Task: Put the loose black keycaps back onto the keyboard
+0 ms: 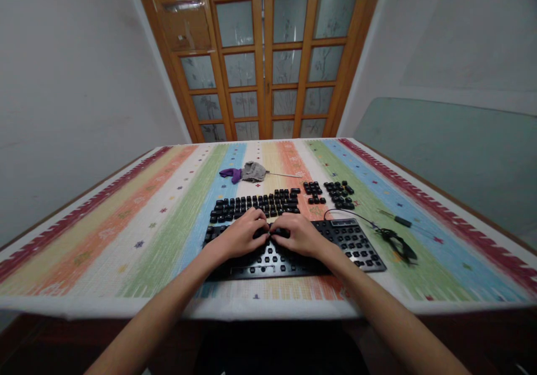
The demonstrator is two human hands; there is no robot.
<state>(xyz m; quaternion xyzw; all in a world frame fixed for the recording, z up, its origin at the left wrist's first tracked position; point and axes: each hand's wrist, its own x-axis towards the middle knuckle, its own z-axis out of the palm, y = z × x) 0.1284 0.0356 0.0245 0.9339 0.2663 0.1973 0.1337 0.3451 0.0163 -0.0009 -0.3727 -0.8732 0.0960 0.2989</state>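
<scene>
A black computer keyboard (260, 268) lies near the table's front edge, its lower and right areas bare of keycaps, showing small key posts. Some keys stay covered at its upper left. My left hand (247, 232) and my right hand (300, 232) meet over the keyboard's middle, thumbs and fingers bent together at one spot. Whatever lies between the fingertips is hidden. Just behind the hands, loose black keycaps (255, 201) are laid out in rows. Smaller groups of keycaps (339, 194) sit farther right.
Behind the keycaps lie a grey and purple cloth (253, 171) and a thin metal rod (285, 174). To the right are the coiled keyboard cable (396, 242) and a screwdriver with a dark handle (401, 221). A striped tablecloth (163, 235) covers the table.
</scene>
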